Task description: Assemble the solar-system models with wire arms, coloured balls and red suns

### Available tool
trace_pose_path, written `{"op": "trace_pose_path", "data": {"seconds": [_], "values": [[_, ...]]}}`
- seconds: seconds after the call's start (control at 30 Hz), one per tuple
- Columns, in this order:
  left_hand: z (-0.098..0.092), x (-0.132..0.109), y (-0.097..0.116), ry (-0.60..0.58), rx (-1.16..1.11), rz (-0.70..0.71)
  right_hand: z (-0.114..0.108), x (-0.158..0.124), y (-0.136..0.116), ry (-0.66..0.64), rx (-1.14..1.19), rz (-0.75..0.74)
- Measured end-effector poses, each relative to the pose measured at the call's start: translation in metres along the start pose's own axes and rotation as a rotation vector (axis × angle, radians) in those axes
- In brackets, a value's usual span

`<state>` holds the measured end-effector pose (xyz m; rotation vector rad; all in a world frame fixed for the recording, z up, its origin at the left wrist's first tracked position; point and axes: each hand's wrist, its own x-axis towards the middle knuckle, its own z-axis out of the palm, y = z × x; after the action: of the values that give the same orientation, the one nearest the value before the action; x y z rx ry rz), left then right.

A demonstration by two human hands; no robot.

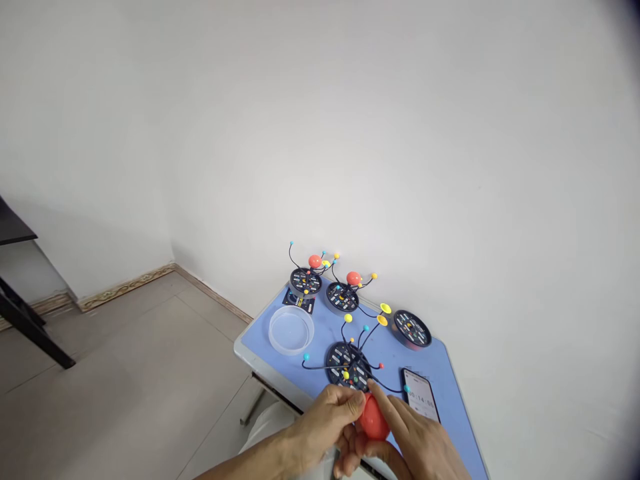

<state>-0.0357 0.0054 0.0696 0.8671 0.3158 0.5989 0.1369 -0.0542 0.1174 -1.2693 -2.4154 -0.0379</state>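
Note:
A red ball is held between both my hands at the near edge of a small blue table. My left hand is closed on the ball's left side. On the ball's right, my right hand grips it, the index finger pointing toward a round black base. That base stands right in front of my hands and carries thin black wire arms tipped with small yellow, teal and red balls.
Two more black bases with red balls and wire arms stand at the table's far side, and a bare one at the right. A clear plastic dish sits left, a phone right. A white wall rises behind; tiled floor lies left.

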Motion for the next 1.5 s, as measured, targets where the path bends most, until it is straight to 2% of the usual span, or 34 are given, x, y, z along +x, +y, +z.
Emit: {"op": "trace_pose_path", "data": {"seconds": [0.13, 0.3, 0.47, 0.7, 0.97, 1.1, 1.23, 1.37, 1.5], "values": [[0.001, 0.0, 0.006, -0.075, -0.119, -0.024, 0.005, -0.005, 0.002, 0.051, 0.034, 0.062], [0.003, 0.001, 0.008, -0.062, -0.19, 0.05, 0.013, -0.005, 0.004, 0.147, 0.068, 0.17], [0.003, 0.001, 0.005, -0.039, -0.221, 0.054, 0.014, 0.002, -0.001, 0.173, 0.164, 0.193], [0.002, 0.002, 0.001, -0.023, -0.158, 0.092, 0.012, 0.008, -0.005, 0.121, 0.202, 0.219], [0.0, 0.004, -0.011, 0.021, -0.033, 0.209, 0.026, 0.007, -0.01, 0.213, 0.029, 0.31], [0.0, 0.004, -0.014, 0.067, -0.023, 0.21, 0.028, 0.007, -0.009, 0.155, 0.144, 0.373], [0.001, 0.002, -0.008, 0.059, -0.085, 0.168, 0.023, 0.003, -0.008, 0.092, 0.262, 0.427], [0.004, 0.001, -0.002, 0.047, -0.152, 0.128, 0.009, 0.001, -0.013, 0.056, 0.245, 0.455], [0.006, 0.001, 0.001, 0.044, -0.162, 0.063, -0.009, 0.006, -0.016, -0.041, 0.293, 0.408]]}}
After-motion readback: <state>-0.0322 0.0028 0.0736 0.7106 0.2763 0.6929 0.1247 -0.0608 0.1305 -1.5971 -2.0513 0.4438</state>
